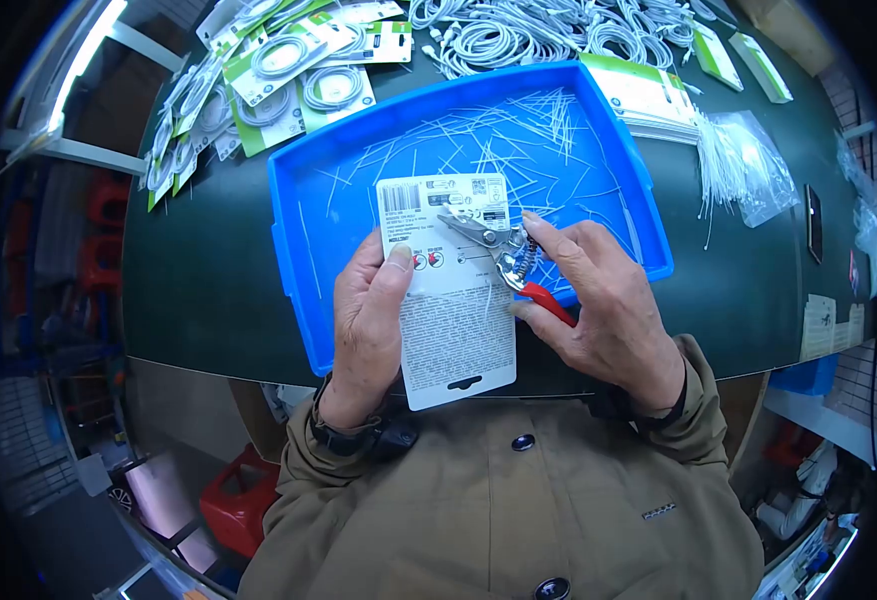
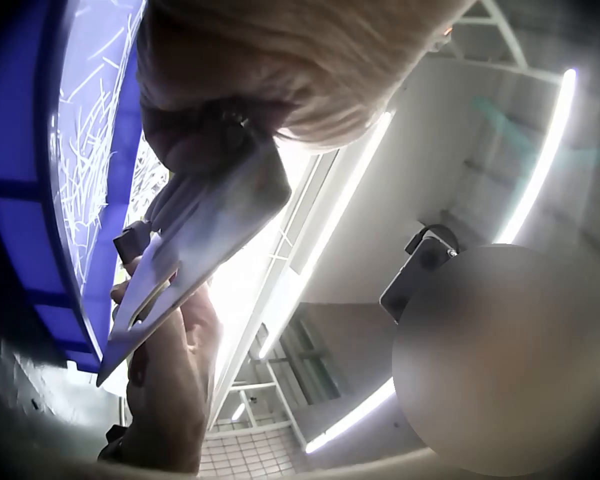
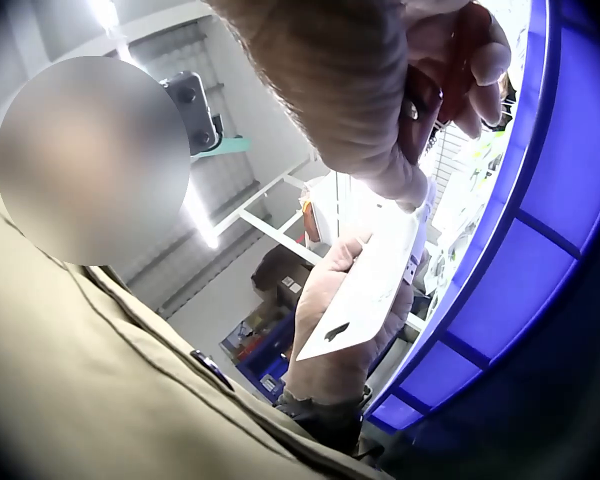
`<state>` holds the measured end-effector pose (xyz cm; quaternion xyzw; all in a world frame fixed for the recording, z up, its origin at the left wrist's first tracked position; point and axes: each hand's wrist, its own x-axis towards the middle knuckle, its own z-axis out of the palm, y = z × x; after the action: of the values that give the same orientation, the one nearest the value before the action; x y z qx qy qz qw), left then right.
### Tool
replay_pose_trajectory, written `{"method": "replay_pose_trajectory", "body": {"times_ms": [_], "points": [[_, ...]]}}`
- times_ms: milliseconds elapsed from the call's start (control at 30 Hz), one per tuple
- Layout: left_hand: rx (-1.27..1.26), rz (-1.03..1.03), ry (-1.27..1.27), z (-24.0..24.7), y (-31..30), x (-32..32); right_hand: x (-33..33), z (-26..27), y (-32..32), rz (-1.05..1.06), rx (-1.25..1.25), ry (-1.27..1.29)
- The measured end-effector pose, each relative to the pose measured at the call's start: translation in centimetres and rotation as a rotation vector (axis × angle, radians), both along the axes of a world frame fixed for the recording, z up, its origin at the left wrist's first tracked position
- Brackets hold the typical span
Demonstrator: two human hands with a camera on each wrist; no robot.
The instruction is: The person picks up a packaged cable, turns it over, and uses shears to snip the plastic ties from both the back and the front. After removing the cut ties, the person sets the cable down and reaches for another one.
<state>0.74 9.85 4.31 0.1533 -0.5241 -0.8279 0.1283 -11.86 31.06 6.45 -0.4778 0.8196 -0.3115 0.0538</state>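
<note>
My left hand (image 1: 370,310) grips a hang-tab card (image 1: 458,340) by its left edge, thumb on the printed back. The card stands with its hang slot toward my body, over the near side of the blue tray (image 1: 286,262). In my right hand (image 1: 613,300) is a pair of spring-loaded hand pruners (image 1: 507,262) with red handles. Their blades point left and overlap the card's upper right part in the head view. From the right wrist, the red handles (image 3: 420,120) lie within the right fingers, and the card (image 3: 365,290) is seen nearly edge-on.
Thin white ties (image 1: 488,140) lie scattered in the tray. Carded white cables (image 1: 283,70) pile up at the back left, with loose coiled cables (image 1: 518,35) behind the tray. A bundle of white ties (image 1: 720,170), a clear bag (image 1: 763,180) and a phone (image 1: 813,222) are on the right.
</note>
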Motion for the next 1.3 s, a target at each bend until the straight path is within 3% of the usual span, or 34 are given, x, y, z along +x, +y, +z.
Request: {"method": "replay_pose_trajectory", "body": {"times_ms": [300, 567, 733, 933, 1300], "points": [[0.012, -0.037, -0.011, -0.5, 1.1, -0.7, 0.2, -0.2, 0.8, -0.025, 0.023, 0.045], [0.067, -0.038, -0.047, -1.0, 2.5, -1.2, 2.0, -1.5, 2.7, -0.123, -0.031, -0.111], [0.096, 0.076, -0.025, -0.5, 1.9, -1.5, 2.8, -2.0, 4.0, -0.157, -0.064, -0.213], [0.065, 0.170, -0.020, -0.3, 1.3, -1.1, 3.1, -0.9, 4.7, -0.124, 0.053, -0.144], [0.031, 0.151, 0.038, -1.3, 1.6, -0.7, 3.4, -1.0, 3.2, -0.120, 0.050, -0.042]]}}
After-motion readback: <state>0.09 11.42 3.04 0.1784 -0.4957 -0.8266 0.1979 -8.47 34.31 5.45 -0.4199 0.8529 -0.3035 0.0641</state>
